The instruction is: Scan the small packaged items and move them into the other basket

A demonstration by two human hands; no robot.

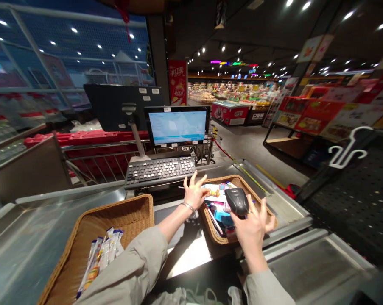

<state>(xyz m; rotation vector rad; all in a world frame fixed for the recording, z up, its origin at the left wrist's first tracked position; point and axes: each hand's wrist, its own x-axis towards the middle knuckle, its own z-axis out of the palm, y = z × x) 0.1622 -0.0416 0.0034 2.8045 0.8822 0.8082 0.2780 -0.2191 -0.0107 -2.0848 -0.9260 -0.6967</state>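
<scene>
Two hands above wicker basket (pixel 239 178): left hand (pixel 194 192) splayed open, right hand (pixel 250 224) gripping black barcode scanner (pixel 236 201).

**Gap between baskets passable; keyboard and scanner obstruct**

Free air runs above the steel counter (pixel 175 214) between near wicker basket (pixel 115 211) and far wicker basket (pixel 236 180). Keyboard (pixel 159 171) blocks forward of left hand (pixel 194 195); barcode scanner (pixel 236 201) in right hand (pixel 251 231) overhangs the far basket.
</scene>
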